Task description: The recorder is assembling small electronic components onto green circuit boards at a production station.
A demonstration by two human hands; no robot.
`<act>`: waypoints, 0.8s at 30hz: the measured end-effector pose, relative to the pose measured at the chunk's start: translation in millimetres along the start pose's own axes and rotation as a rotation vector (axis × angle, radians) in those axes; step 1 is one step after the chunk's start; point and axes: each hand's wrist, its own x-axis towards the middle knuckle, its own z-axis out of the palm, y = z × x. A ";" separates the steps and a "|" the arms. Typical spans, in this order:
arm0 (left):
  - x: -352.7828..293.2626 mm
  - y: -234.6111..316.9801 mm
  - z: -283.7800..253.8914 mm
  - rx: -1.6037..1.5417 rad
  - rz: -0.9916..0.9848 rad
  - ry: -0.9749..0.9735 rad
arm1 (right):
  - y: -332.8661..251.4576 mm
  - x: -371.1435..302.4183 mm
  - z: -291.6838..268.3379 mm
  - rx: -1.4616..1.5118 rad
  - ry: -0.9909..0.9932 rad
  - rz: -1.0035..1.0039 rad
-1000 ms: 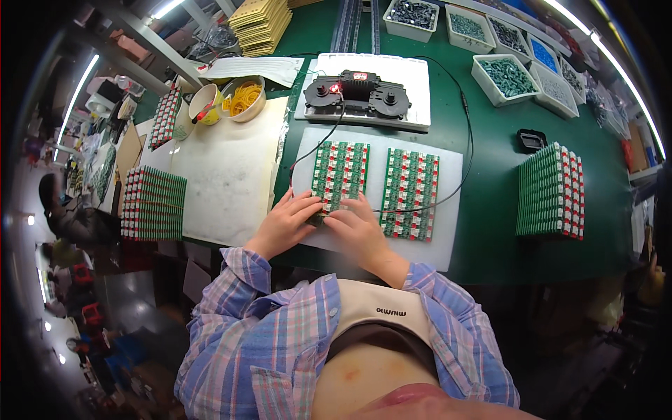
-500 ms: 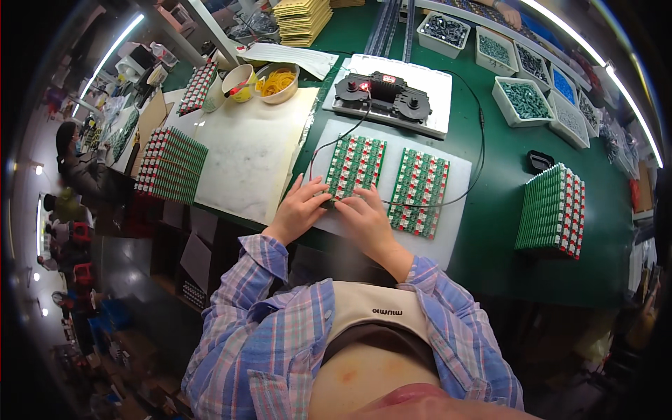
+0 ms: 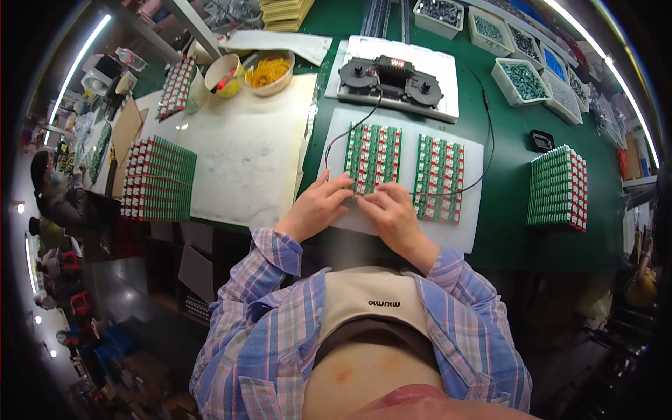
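Note:
A green circuit board panel [image 3: 374, 157] with rows of white and red parts lies on a white pad [image 3: 337, 133]. My left hand [image 3: 317, 208] is at its near left corner, fingers bent and fingertips pinched together. Beside it, my right hand [image 3: 397, 218] is closed too, its fingertips at the panel's near edge. A thin dark cable [image 3: 448, 193] runs to the right fingers, and a red and black wire [image 3: 327, 155] drops to the left ones. What each pinch holds is hidden. A second board panel [image 3: 439, 178] lies to the right.
Beyond the pad stands a black device [image 3: 392, 78] on a white base. Stacked panels rise at left [image 3: 159, 178] and right [image 3: 558, 187]. Small parts bins [image 3: 521, 82] fill the far right. A bowl of yellow rubber bands [image 3: 270, 73] and a cup [image 3: 224, 75] stand far left.
The view has shifted and tilted. Both hands stay at the near edge of the left panel, fingers bent much as before. A red glow on the device's left part no longer shows.

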 end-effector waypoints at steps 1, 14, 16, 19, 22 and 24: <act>0.5 0.9 -1.2 0.029 -0.007 -0.016 | 0.3 -0.1 2.7 0.077 -0.009 0.047; 5.4 -4.4 -9.7 -0.014 -0.045 0.023 | -2.0 17.0 -1.9 0.179 0.090 0.079; 11.1 -7.2 -15.1 -0.099 -0.118 0.054 | 0.1 24.7 -4.4 0.216 0.091 0.120; 13.5 -14.0 -15.3 -0.135 -0.134 0.067 | 5.3 25.7 -1.2 0.238 0.094 0.146; 12.2 -21.5 -10.3 -0.116 -0.076 0.067 | 11.5 20.8 6.2 0.247 0.092 0.156; 10.0 -23.0 -5.9 -0.111 -0.086 0.080 | 13.2 19.0 9.9 0.232 0.097 0.147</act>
